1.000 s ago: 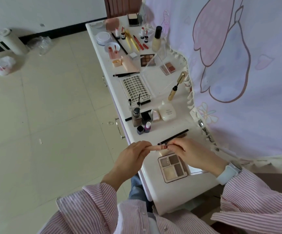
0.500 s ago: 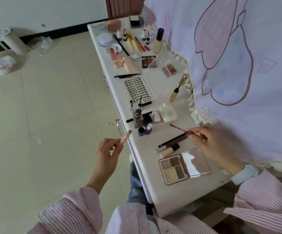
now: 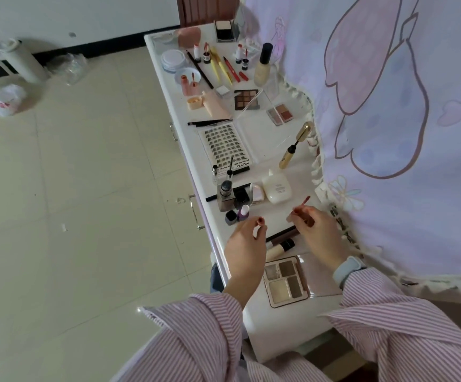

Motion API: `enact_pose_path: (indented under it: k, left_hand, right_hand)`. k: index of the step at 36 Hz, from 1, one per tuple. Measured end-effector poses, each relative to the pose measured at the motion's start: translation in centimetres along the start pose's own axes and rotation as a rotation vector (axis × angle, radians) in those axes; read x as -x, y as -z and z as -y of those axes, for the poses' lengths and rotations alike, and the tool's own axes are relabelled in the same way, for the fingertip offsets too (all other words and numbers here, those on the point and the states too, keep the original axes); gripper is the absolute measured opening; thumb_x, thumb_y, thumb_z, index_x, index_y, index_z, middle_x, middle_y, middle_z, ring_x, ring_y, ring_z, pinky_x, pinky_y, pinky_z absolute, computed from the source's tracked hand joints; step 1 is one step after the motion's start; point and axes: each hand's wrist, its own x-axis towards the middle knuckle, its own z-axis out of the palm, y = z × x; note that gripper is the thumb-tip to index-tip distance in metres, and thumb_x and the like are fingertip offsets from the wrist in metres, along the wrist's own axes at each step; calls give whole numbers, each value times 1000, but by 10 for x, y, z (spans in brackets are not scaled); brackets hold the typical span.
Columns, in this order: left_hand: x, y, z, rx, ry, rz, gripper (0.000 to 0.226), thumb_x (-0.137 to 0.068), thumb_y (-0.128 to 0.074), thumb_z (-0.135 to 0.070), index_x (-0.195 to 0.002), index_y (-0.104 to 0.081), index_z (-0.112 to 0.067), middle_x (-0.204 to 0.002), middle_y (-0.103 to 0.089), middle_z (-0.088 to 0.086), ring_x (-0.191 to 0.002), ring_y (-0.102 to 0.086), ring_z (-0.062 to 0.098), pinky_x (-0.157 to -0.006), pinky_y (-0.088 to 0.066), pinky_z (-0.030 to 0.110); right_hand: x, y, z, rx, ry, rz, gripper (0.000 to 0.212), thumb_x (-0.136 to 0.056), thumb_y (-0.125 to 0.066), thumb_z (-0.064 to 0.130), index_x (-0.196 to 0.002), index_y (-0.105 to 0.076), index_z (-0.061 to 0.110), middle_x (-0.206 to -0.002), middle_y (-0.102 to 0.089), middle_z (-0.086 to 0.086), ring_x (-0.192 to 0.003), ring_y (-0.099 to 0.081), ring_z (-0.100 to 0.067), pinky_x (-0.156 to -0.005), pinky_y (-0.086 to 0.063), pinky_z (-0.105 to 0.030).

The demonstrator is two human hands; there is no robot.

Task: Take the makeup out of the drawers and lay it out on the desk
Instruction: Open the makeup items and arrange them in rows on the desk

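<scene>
Over the near part of the white desk [image 3: 276, 334] my left hand [image 3: 244, 244] holds a small lip gloss tube [image 3: 260, 221], its dark red open end facing up. My right hand [image 3: 317, 230] pinches the cap with the red applicator wand [image 3: 303, 203], whose tip points up and away. The two hands are a short way apart. Below them lie a four-pan eyeshadow palette [image 3: 285, 281], open, a beige concealer tube [image 3: 279, 248] and a dark pencil [image 3: 281, 233].
Makeup covers the desk: a lash tray [image 3: 225, 146], a cream bottle [image 3: 276, 188], small dark bottles [image 3: 228, 195], a gold mascara [image 3: 295, 148], palettes [image 3: 246, 99], pencils and a foundation bottle [image 3: 263, 64] further back. A cartoon-print cloth [image 3: 403, 119] hangs on the right. Drawer handles [image 3: 195, 213] face the tiled floor.
One second ago both hands held the closed tube together. They pulled it apart, the left hand swung out over the floor, and it has now come back over the desk towards the wand.
</scene>
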Motion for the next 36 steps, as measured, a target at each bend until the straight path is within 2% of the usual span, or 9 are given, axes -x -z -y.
enact_pose_path:
  k: [2,6,10,16,20,25,29,36]
  left_hand:
    - [-3,-9,-4,-40,-19,12,21,-94,-53,-25,-107,-66,-15,-100,-68,-1,-76,-61,18,-59,-38,20]
    - [-12,-21,-3,-91,19,58,25,-96,-49,-25,-112,-64,-13,-104,-66,5,-88,-60,22,-69,-43,29]
    - [-16,-32,-2,-122,68,99,26,-97,-47,-24,-117,-61,-14,-112,-64,5,-94,-60,23,-75,-44,31]
    - [-20,-38,-9,-112,68,95,27,-97,-46,-22,-117,-60,-10,-113,-63,8,-93,-60,25,-69,-34,25]
    - [-25,-41,-8,-90,71,72,29,-98,-45,-26,-114,-62,-9,-109,-65,10,-93,-60,26,-70,-38,29]
    - [-28,-42,-13,-67,97,73,28,-97,-46,-24,-120,-60,-14,-118,-62,8,-101,-59,26,-75,-42,32]
    - [-29,-44,-13,-57,126,70,24,-96,-47,-22,-115,-59,-12,-109,-64,8,-92,-60,27,-72,-45,37]
    - [-31,-43,-10,-63,134,89,23,-96,-48,-20,-116,-57,-14,-110,-63,6,-92,-60,25,-73,-46,35]
  right_hand:
    - [-5,-2,-1,49,-1,3,18,-87,-61,27,-97,-68,15,-93,-68,2,-90,-61,-15,-85,-48,-33]
    - [-14,-4,0,196,29,18,21,-88,-56,32,-100,-67,18,-95,-68,2,-90,-60,-16,-79,-49,-36]
    - [-24,-2,0,219,34,43,20,-88,-57,30,-100,-66,18,-94,-68,4,-93,-59,-17,-79,-50,-39]
    - [-29,-2,-4,248,61,114,17,-88,-59,30,-100,-66,20,-95,-70,4,-94,-60,-18,-79,-50,-38]
    - [-29,-4,3,301,68,140,22,-91,-56,28,-109,-64,18,-102,-67,3,-98,-57,-17,-78,-43,-28]
    - [-31,-15,3,216,69,122,20,-89,-59,25,-105,-65,16,-99,-69,-3,-97,-58,-22,-82,-49,-39]
    - [-32,-17,1,210,63,120,21,-90,-58,26,-107,-65,16,-99,-69,-3,-96,-57,-22,-80,-49,-40]
    - [-30,-21,-2,190,62,133,19,-90,-57,26,-106,-64,19,-99,-69,0,-95,-56,-20,-80,-49,-41]
